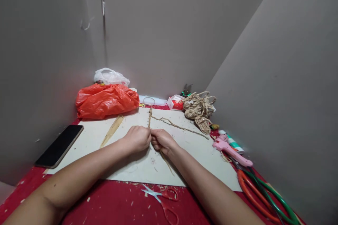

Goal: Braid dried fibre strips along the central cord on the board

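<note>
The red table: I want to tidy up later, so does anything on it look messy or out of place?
Yes. Pale scraps litter the red table near the open scissors at the front edge. Both hands pinch a straw braid on the white board. A phone lies askew at the left.

Phone [59, 146] lies left of the board [137, 168], scissors [161, 197] before it.

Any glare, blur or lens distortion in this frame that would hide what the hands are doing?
Head view: even, soft light, no harsh glare; wide-angle bending stretches the forearms at the bottom edge; the left hand and right hand are sharp enough, closed on the straw braid; the pink glue gun at right looks slightly smeared.
</note>
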